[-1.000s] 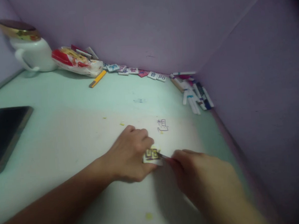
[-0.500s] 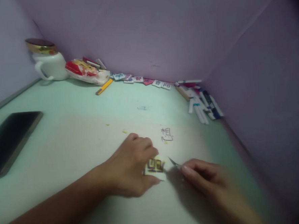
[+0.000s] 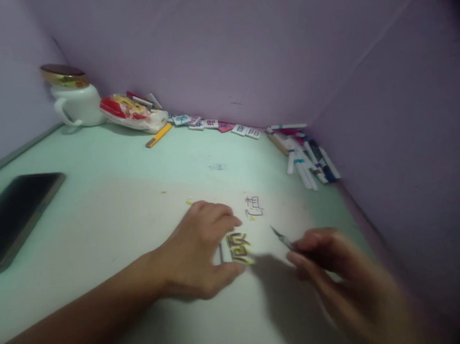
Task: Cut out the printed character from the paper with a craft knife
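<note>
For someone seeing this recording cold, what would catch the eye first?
Probably the slim craft knife in the right hand, its blade pointing toward but apart from the small white tile with a yellow-and-dark character that the left hand grips near the middle. Next, the dark phone at the left edge, and the white mug topped by a gold-sided lid in the far left corner.

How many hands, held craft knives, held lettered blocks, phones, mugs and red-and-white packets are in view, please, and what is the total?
Hands: 2 (left hand, right hand)
Held craft knife: 1
Held lettered block: 1
Phone: 1
White mug: 1
Red-and-white packet: 1
Total: 7
</note>
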Motion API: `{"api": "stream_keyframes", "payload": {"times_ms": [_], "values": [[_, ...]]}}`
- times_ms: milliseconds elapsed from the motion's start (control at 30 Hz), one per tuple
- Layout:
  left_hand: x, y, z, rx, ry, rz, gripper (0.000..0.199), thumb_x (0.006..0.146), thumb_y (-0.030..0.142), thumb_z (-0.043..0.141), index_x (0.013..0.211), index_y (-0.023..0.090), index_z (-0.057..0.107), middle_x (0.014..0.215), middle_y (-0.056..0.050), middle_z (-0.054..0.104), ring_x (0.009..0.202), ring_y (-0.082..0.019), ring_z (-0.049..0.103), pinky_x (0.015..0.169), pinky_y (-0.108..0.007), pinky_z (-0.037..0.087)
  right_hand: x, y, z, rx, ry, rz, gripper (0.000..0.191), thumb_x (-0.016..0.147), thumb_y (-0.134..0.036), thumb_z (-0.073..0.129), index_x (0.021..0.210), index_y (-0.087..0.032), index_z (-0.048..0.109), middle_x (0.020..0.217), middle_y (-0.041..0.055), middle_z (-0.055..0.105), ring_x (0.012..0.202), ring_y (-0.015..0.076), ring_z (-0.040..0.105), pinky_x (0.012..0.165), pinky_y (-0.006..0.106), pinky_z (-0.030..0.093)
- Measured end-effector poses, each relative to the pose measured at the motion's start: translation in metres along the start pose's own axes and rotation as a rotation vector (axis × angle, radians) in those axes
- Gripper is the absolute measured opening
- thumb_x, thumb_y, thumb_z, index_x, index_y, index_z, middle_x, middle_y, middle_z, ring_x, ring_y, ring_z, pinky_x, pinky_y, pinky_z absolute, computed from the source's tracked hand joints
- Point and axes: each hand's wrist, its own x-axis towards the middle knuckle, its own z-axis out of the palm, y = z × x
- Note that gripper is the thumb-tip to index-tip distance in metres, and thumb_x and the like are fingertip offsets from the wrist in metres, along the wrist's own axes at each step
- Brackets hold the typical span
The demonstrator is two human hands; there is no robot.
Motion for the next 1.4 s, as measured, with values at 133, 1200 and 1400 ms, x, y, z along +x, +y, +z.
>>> {"api": "stream_keyframes", "payload": {"times_ms": [133, 1200, 1400], "values": [[0.002, 0.002, 0.003, 0.078, -0.069, -0.055, 0.035, 0.072, 0.032, 0.070, 0.102, 0.017, 0.060, 0.099, -0.009, 0.058, 0.091, -0.027, 0.050, 0.085, -0.044, 0.039, 0.009, -0.007, -0.009, 0.161, -0.163, -0.021, 0.018, 0.083, -0.038, 0.067, 0.074, -0.022, 0.068, 0.065, 0.0021, 0.065, 0.057, 0.0158, 0.064, 0.053, 0.024, 0.054], [0.001, -0.005, 0.003, -0.047, -0.134, 0.022, 0.041, 0.073, 0.022, 0.067, 0.113, 0.019, 0.059, 0.099, -0.008, 0.053, 0.095, -0.025, 0.048, 0.092, -0.043, 0.036, -0.003, 0.033, 0.025, 0.246, -0.019, -0.137, 0.012, 0.081, -0.017, 0.067, 0.083, -0.029, 0.069, 0.072, -0.0027, 0.067, 0.060, 0.0118, 0.062, 0.051, 0.017, 0.048], [0.003, -0.004, 0.003, -0.030, -0.142, 0.020, 0.041, 0.073, 0.023, 0.067, 0.113, 0.018, 0.057, 0.099, -0.008, 0.054, 0.096, -0.026, 0.048, 0.094, -0.044, 0.034, -0.009, 0.027, 0.037, 0.381, 0.177, -0.026, 0.006, 0.087, -0.027, 0.066, 0.082, -0.027, 0.069, 0.066, -0.0036, 0.063, 0.054, 0.0104, 0.057, 0.049, 0.019, 0.044]]}}
